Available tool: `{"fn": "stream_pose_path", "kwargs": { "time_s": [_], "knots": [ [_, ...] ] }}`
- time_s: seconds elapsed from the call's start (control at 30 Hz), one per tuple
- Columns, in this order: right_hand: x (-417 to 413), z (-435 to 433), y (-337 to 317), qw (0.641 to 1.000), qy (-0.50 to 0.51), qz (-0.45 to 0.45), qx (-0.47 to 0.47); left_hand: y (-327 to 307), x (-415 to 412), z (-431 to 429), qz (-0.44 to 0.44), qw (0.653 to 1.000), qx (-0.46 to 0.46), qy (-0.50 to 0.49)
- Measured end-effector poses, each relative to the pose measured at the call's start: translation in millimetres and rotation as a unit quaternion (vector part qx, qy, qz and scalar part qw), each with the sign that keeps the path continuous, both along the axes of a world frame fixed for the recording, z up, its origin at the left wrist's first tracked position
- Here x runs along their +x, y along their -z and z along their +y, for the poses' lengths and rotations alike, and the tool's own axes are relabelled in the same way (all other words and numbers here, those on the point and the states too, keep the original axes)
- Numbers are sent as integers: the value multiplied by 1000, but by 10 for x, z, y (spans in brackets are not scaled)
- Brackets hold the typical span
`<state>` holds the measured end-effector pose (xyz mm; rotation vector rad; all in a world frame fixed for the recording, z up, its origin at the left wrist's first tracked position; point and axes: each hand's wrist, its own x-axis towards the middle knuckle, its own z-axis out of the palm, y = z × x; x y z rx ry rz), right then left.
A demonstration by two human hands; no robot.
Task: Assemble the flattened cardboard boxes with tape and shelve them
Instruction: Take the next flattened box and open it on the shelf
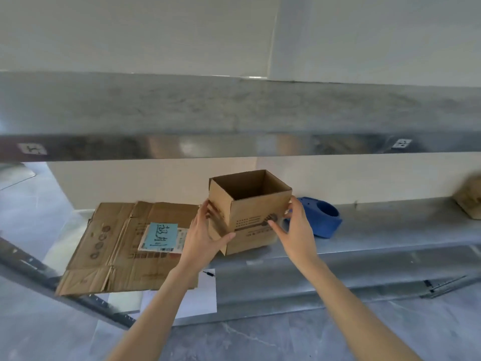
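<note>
Centre frame: open box (250,212) upright at front of lower shelf (390,230), L hand (205,230) gripping its left side, R hand (296,225) its right. Flattened cardboard (104,246) lies left of box, w/ label sheet (161,235) on top. Tape dispenser (322,220) just right of and behind box. Second box (468,201) at right edge. Upper shelf (234,110) spans frame above.

headroom: the upper shelf (234,113) overhangs the lower shelf (390,235); the gap between them is open along the front. the left part of the lower shelf is covered by flattened cardboard (117,243), which juts past the front edge. the open box (250,212) stands mid-shelf, flanked by the left hand (205,230) and right hand (296,225). a blue tape dispenser (320,217) sits just behind the right hand, possibly touching the box. bare run rightward up to a cardboard item (468,201). the wall (364,178) closes the back.
</note>
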<state>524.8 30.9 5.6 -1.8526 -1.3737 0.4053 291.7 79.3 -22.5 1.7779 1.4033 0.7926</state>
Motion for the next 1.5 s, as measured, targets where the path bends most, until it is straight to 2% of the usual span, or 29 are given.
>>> {"fn": "stream_pose_path", "kwargs": {
  "time_s": [0.23, 0.43, 0.53, 0.7, 0.97, 1.17, 1.5],
  "knots": [
    [669, -43, 128, 999, -44, 5, -21, 110, 603, -8, -15, 999, -18, 39],
    [846, -19, 195, 992, -118, 6, -33, 31, 684, 21, 7, 999, -41, -18],
    [862, -8, 186, 991, -132, -10, -21, -56, 680, 4, 21, 999, -11, -42],
    [849, -9, 136, 992, -125, -2, 19, -151, 746, -84, -35, 998, 32, -52],
    [833, -6, 113, 994, -88, 8, 64, -235, 818, -49, -52, 995, 73, -52],
    [817, 11, 135, 996, -61, 12, 59, -253, 814, 18, -67, 994, 82, -27],
    [675, 113, 164, 996, -56, 14, 75, -218, 678, 1, -25, 994, 102, 21]
  ]
}}
